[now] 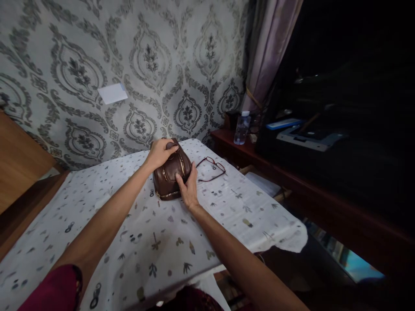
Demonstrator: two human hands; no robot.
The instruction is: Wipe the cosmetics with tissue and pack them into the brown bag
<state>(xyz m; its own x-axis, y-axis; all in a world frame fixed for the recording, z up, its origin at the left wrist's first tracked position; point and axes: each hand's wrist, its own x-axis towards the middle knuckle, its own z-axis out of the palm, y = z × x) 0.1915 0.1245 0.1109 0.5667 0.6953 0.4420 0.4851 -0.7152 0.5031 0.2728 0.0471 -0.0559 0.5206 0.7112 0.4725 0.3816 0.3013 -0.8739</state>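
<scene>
A small brown leather bag [168,172] with gold zips rests on the white patterned cloth, near the far side of the table. My left hand [160,153] grips the top of the bag, thumb and fingers closed at its upper flap or handle. Against the bag's right side my right hand [189,185] is wrapped, with the thumb on the front face and the fingers partly hidden behind. Just right of the bag lies a pair of red-framed glasses [223,168], arms unfolded.
Patterned wallpaper with a white card [113,93] rises behind the cloth-covered table [240,203]. On the dark red cabinet [223,140] at right stands a water bottle [242,128], beside a large black screen [356,108]. A wooden panel [22,160] is at left.
</scene>
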